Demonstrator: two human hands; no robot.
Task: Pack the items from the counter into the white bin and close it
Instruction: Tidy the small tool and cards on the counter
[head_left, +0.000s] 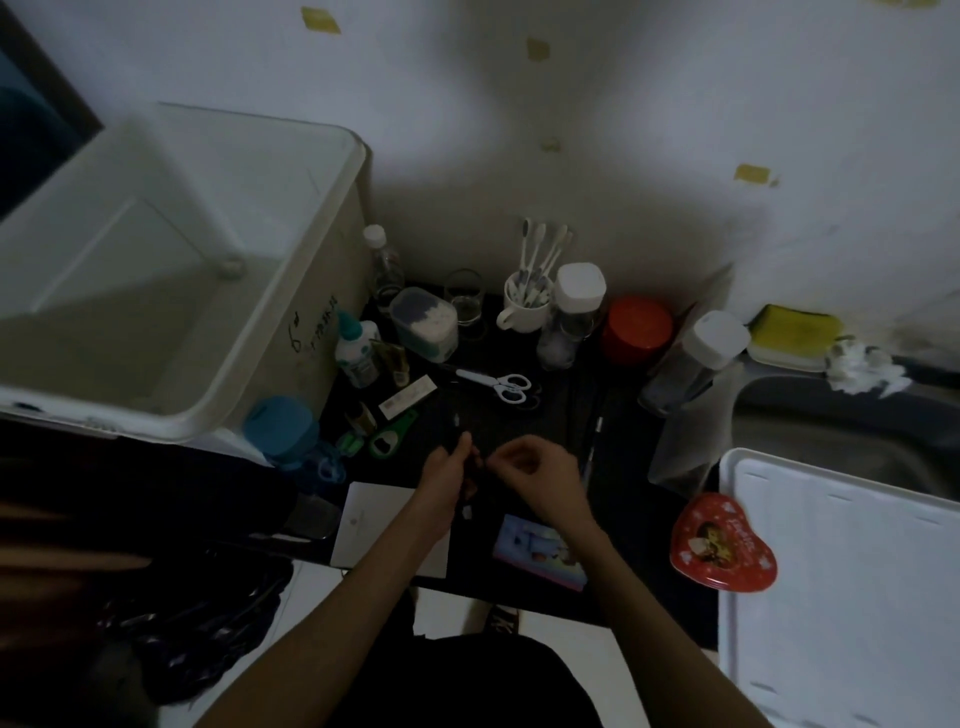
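The packing looks hardly begun. The white bin stands open at the far left, and as far as I can see its inside has nothing in it. Its lid lies flat at the near right, well apart from the bin.

Almost all items are on the dark counter: the scissors, the mug with toothbrushes, the red jar, a blue bottle, a green opener and the heart tin near the lid.

Both hands are together over the middle of the counter. The left hand has its fingers curled around something thin and dark, maybe a pen or cord; the light is too weak to say. The right hand is curled also, its fingertips close beside the same thing, but I cannot tell if it really pinches it.

In my judgement nearly everything is left: move the items into the bin, then put the lid on.
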